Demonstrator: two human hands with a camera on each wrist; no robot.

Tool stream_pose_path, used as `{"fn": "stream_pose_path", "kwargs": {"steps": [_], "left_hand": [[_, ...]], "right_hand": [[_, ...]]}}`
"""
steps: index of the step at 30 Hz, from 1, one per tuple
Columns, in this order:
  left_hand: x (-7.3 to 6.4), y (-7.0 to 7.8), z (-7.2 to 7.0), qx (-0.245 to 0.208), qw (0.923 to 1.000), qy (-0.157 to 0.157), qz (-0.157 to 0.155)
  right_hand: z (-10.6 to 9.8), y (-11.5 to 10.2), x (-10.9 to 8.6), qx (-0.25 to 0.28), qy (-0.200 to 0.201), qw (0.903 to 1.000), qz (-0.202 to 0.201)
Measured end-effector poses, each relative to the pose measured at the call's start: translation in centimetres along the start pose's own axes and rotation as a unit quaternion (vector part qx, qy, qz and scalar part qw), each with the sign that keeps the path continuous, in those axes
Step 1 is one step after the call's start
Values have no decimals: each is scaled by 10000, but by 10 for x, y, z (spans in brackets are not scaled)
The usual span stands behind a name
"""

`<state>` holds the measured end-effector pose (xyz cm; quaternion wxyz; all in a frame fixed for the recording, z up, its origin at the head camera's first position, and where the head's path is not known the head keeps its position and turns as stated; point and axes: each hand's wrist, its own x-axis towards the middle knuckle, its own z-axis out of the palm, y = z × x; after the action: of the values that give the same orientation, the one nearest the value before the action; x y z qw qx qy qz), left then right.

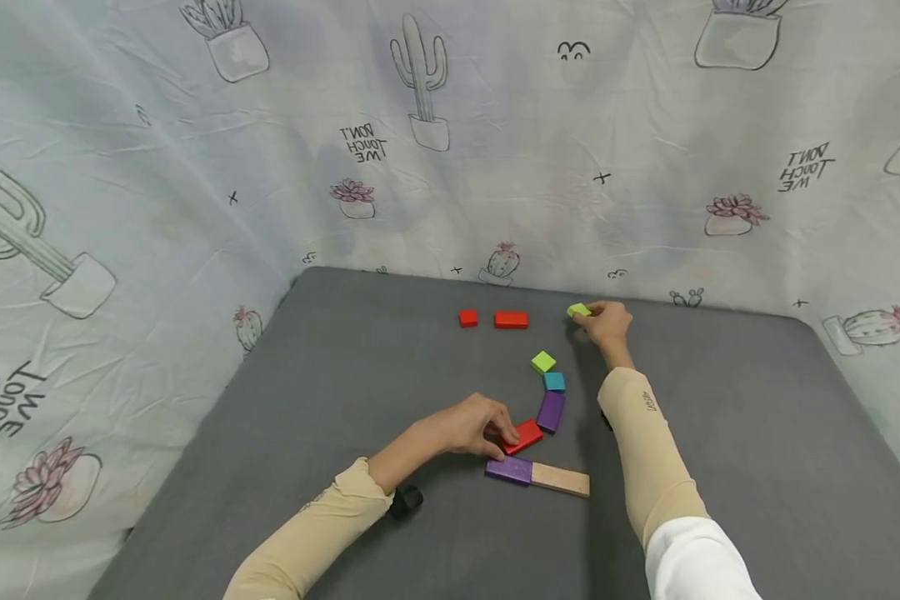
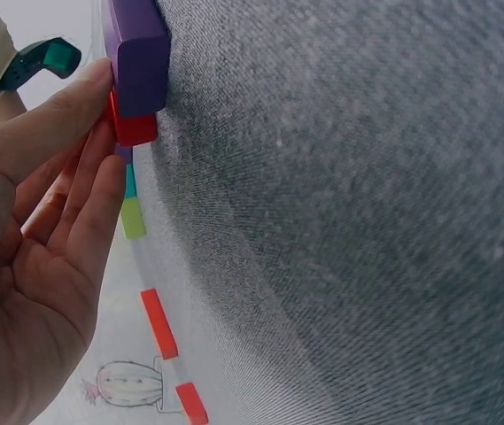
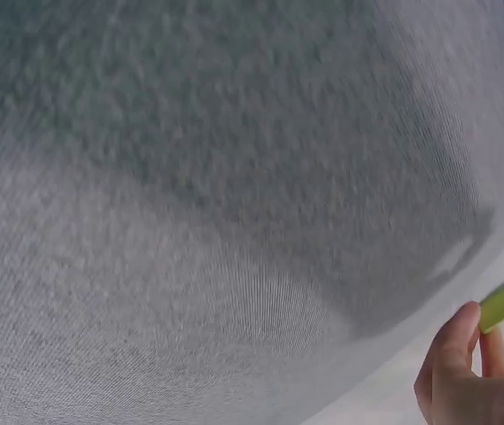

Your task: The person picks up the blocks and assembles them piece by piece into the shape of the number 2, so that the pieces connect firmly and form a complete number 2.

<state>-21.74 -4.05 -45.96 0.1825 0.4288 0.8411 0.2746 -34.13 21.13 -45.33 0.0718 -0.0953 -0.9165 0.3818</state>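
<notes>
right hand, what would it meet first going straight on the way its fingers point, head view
Past the green block in the right hand, probably the far long red block to its left; the hand looks raised, so it might pass above.

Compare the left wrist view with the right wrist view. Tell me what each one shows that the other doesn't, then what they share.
Only the left wrist view shows the left hand at a red block, a purple block in front of it, a longer red block and a small red block farther off, and a printed cactus.

Only the right wrist view shows the yellow-green block pinched by the right hand.

Both show the gray tabletop and, partly cut off at right wrist, the teal block.
</notes>
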Motion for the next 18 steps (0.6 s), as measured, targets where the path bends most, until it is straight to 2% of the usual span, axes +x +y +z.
{"fn": "stream_pose_path", "kwargs": {"steps": [3, 6, 12, 15, 18], "left_hand": [[0, 0, -1, -2, 10000, -25, -20], [0, -1, 0, 4, 10000, -28, 14], [1, -2, 0, -47, 10000, 12, 1], [1, -1, 0, -82, 10000, -7, -31], [1, -1, 0, -83, 10000, -17, -5]], "right_hand": [[-6, 8, 6, 642, 322, 9971, 265], [-8, 33, 20, 1034, 589, 9925, 265], [-1, 97, 62, 1050, 1081, 9880, -347], [-4, 111, 70, 1104, 1185, 9853, -542], [-11, 115, 72, 1491, 1129, 9794, -758]]}}
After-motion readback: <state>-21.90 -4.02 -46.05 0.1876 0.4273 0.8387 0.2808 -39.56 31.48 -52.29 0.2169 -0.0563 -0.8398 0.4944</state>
